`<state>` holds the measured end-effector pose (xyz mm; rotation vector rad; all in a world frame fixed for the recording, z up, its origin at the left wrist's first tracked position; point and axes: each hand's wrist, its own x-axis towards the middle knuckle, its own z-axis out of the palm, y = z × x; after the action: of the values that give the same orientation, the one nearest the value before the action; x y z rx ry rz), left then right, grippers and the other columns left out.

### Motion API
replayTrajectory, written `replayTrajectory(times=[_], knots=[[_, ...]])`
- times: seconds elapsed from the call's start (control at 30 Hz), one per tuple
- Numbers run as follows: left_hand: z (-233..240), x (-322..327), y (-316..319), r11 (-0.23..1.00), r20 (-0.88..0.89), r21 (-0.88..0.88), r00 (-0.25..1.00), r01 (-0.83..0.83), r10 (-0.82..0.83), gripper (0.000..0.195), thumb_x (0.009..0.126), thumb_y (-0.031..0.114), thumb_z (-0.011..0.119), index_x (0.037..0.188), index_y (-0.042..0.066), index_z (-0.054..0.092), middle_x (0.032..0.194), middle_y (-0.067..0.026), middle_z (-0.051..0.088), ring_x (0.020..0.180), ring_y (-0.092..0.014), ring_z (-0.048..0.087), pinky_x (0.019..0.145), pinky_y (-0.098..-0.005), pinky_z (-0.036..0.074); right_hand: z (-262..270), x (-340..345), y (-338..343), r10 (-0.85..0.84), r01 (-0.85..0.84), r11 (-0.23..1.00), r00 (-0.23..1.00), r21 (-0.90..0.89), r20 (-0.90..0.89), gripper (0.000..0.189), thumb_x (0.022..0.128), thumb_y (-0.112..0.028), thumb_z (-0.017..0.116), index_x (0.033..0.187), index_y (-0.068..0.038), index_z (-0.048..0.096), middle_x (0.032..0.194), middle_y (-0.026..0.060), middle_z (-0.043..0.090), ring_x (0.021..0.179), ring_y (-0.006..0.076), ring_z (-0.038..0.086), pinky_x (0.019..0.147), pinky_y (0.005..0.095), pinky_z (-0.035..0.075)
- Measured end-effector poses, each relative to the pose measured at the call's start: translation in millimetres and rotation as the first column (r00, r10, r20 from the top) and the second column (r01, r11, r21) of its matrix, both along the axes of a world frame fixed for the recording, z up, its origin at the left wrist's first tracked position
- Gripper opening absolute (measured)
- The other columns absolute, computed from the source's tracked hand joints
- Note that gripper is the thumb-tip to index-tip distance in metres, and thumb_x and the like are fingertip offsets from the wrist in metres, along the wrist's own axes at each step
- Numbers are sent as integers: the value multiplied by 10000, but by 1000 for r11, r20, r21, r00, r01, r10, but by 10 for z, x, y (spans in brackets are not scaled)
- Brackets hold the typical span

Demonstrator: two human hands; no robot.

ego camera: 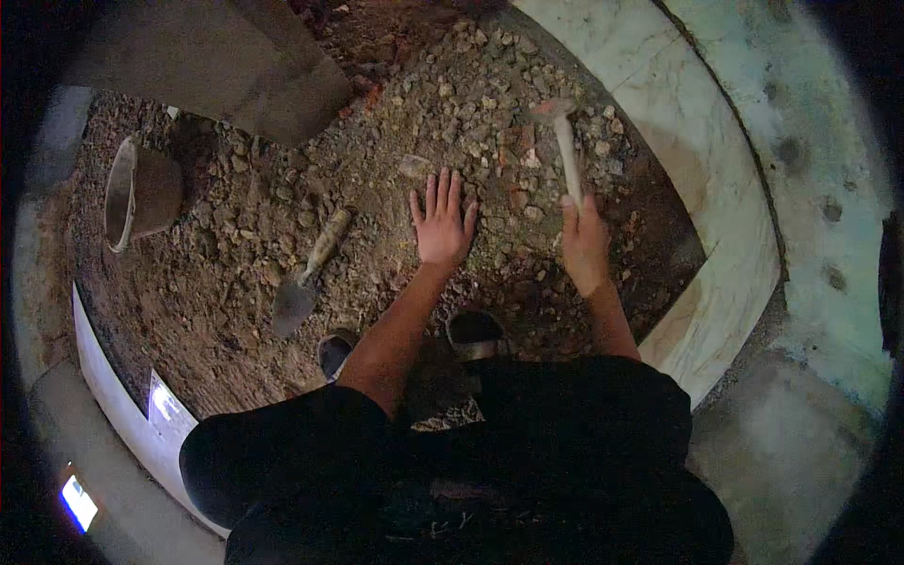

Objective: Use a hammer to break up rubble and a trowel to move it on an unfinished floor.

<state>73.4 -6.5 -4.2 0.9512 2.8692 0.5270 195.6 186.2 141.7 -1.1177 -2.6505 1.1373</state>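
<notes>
My left hand (443,226) lies palm down on the gravel and soil (381,261), fingers spread, holding nothing. Just beyond its fingertips is a small pale flat piece (415,166), its kind unclear. To the right, my right hand (585,236) grips the lower end of a hammer's light handle (568,155); the reddish head (554,107) points away from me, above or on the rubble. Reddish brick fragments (515,145) lie left of the handle. A trowel (295,307) rests on the soil left of my left hand, its worn handle pointing away from me.
A bucket (155,194) lies tipped at the far left. A large flat grey slab (233,70) covers the upper left. Marble slabs (734,318) border the right side, with a pale strip (113,395) at lower left. My shoes (477,335) stand on the soil.
</notes>
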Motion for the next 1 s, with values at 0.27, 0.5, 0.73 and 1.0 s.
replayTrajectory(times=[0.27, 0.5, 0.73, 1.0], knots=[[18, 20, 42, 1000, 63, 12, 998, 10, -10, 677, 1112, 471, 412, 1678, 154, 222, 1735, -85, 230, 1608, -315, 179, 1289, -616, 64, -964, 395, 176, 78, -115, 973, 980, 201, 186, 283, 1120, -244, 490, 1232, 2, 572, 721, 77, 576, 550, 205, 545, 508, 376, 438], [90, 23, 26, 1000, 31, -20, 1000, -1, 2, 684, 1116, 496, 381, 1682, 150, 215, 1743, -79, 211, 1614, -303, 156, 1299, -591, 76, -501, 298, -29, -133, 134, 991, 989, 16, -66, 398, 1147, -350, 436, 1232, 28, 522, 678, 55, 491, 553, 158, 473, 517, 400, 404], [-34, 57, -33, 1000, -16, -8, 1000, -8, 8, 702, 1103, 449, 455, 1691, 179, 183, 1741, -73, 217, 1603, -307, 194, 1297, -597, 94, -14, 6, 102, 12, 7, 994, 984, -106, 177, 416, 1154, -373, 397, 1079, 6, 553, 788, 102, 521, 700, 203, 538, 634, 416, 447], [19, 40, 31, 1000, 28, 3, 1000, 1, -1, 690, 1108, 469, 438, 1688, 179, 202, 1740, -74, 222, 1605, -306, 193, 1297, -599, 83, -897, 381, 69, 45, -46, 999, 948, -4, 316, 357, 1142, -327, 437, 1143, 10, 555, 701, 139, 547, 558, 281, 538, 525, 472, 425]])
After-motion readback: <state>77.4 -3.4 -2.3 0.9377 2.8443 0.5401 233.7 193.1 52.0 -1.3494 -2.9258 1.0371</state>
